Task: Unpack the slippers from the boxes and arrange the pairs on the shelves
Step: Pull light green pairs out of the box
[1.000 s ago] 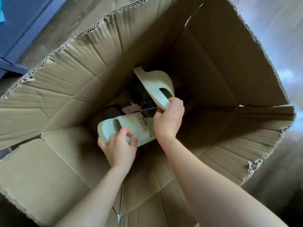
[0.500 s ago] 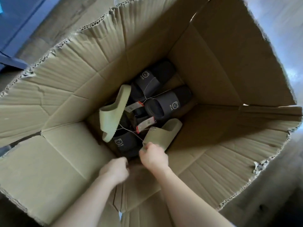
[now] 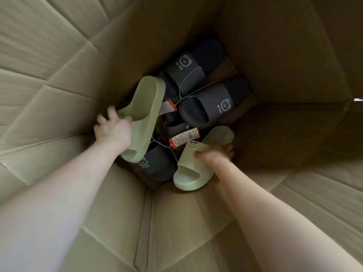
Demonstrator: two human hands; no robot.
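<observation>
Inside the cardboard box [image 3: 78,65], the right hand [image 3: 215,155] is pinching the near-right green slipper [image 3: 188,169] by its strap. The blurred left hand [image 3: 114,128] is touching the left green slipper [image 3: 149,107], its grip impossible to tell. Both are lying over the dark BEAR slippers [image 3: 212,103].

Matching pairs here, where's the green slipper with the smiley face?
Head view, lower right of the box bottom: the smiley slipper is gripped by the right hand, below the orange-edged tag, beside a dark bear slipper.

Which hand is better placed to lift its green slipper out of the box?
Probably the right. The right hand pinches the strap of the smiley slipper; the left hand is blurred against the tilted slipper, its grip unclear.
</observation>
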